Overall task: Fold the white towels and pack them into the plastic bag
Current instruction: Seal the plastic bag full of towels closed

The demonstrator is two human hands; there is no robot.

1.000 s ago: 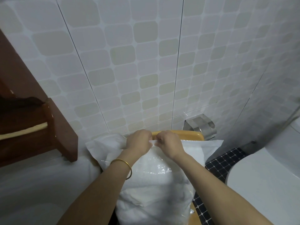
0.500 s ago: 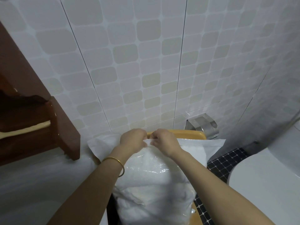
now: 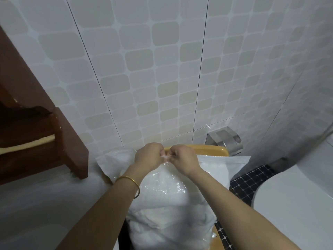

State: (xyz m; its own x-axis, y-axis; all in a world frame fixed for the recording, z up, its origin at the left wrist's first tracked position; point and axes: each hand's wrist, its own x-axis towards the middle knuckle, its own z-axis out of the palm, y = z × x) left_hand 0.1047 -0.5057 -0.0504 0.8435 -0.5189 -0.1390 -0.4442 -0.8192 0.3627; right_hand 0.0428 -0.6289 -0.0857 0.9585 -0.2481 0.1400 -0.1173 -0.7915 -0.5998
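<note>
Knuckles almost touching at the lower centre of the frame, my left hand (image 3: pixel 148 157) and right hand (image 3: pixel 183 159) each had curled fingers pinching the mouth of the plastic bag (image 3: pixel 167 188). The bag stood on a yellow seat (image 3: pixel 212 149), stuffed with white towels (image 3: pixel 162 219) that showed through the film. I judged this to be the closing step. To do it well, I would gather the film evenly, press the air out and pinch close above the towels. My knuckles hid the fingertips, so knot or seal, I could not tell. The lower edge cut off the bag's bottom, and the white sheet (image 3: pixel 115 163) behind might have been towel or bag.
</note>
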